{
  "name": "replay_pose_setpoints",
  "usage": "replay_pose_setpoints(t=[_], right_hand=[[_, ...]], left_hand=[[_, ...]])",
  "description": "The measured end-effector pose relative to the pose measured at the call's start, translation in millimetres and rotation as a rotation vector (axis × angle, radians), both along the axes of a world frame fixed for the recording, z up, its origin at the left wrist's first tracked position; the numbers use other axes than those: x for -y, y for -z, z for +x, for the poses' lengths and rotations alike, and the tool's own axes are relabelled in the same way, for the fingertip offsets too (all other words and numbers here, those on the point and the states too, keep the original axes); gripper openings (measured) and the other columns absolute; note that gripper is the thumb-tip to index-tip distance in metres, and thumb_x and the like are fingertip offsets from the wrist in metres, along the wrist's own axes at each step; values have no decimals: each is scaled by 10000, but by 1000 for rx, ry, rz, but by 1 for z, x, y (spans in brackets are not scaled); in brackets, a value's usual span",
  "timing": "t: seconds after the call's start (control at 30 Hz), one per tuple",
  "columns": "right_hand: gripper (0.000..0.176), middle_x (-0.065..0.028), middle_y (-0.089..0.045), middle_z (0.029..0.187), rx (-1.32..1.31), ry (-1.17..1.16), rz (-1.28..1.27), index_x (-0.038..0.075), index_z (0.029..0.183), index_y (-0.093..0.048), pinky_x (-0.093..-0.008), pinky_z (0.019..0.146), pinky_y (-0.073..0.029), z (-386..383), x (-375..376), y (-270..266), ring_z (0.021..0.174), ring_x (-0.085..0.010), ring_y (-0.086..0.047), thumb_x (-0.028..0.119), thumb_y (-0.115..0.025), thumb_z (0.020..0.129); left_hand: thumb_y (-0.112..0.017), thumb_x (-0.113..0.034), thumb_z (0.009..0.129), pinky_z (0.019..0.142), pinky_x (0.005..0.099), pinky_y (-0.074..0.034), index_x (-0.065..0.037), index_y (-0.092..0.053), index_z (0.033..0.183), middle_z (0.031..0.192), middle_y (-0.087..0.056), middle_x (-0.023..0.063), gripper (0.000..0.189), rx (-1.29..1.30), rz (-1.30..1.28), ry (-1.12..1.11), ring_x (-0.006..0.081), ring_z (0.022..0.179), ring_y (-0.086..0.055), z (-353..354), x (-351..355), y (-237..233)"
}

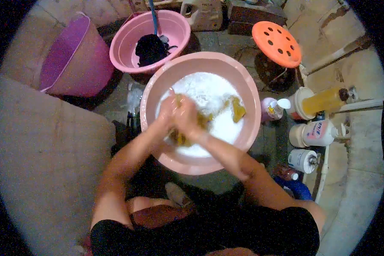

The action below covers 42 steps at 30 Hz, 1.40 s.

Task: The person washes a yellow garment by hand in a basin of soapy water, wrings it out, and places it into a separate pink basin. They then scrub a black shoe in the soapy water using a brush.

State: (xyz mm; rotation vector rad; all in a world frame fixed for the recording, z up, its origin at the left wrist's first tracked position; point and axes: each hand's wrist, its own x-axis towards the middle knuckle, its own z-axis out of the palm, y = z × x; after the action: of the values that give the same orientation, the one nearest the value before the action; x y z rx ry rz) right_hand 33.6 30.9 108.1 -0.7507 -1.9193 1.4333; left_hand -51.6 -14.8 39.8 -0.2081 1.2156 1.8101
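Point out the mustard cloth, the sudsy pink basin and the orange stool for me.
Mustard cloth (239,112), head view: its visible right-hand part.
Sudsy pink basin (209,65), head view: far inner wall.
Orange stool (278,42), head view: middle of the perforated seat.

The left hand (168,109) and right hand (187,115) are blurred — their outlines smear together. White suds (202,91) hide part of the mustard cloth (239,112). The top edge crops the jerrycan (210,17) — and lettering on the white pump bottle (324,133) is unreadably small.
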Motion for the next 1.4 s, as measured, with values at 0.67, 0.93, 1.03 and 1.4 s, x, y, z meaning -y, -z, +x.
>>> replay_pose_setpoints(t=[0.67,0.93,1.03,1.4], right_hand=[[439,-285,-588,1035,419,-359,-6,22,961,-627,-447,882,-426,-15,-112,41,991,-397,-566,432,-516,850],[605,-310,-264,1383,1104,-583,1095,42,1406,-202,-653,998,-194,123,-125,115,1253,-485,-277,312,-416,909],[489,-291,-330,1358,1303,-727,1210,17,1315,-390,-717,958,-128,120,-112,131,1245,-507,-265,235,-431,880],[337,-160,-665,863,526,-821,4,23,973,-654,-356,707,-507,31,-157,-57,746,-252,-640,231,-670,709]], left_hand=[[-432,-374,954,729,333,-441,-65,-517,878,815,-490,58,329,-326,-107,27,175,762,-471,-10,1,-76],[-709,-479,675,998,597,-228,-145,-320,1360,1405,-259,219,856,-1944,-700,807,404,1289,-247,29,21,-35],[-746,-502,594,981,703,-135,-193,-202,1433,1460,-155,220,1046,-1957,-738,1213,440,1345,-106,38,22,-9],[-486,-647,797,689,436,-494,-10,-475,1142,925,-634,158,724,-627,-388,729,274,720,-629,22,5,-51]])
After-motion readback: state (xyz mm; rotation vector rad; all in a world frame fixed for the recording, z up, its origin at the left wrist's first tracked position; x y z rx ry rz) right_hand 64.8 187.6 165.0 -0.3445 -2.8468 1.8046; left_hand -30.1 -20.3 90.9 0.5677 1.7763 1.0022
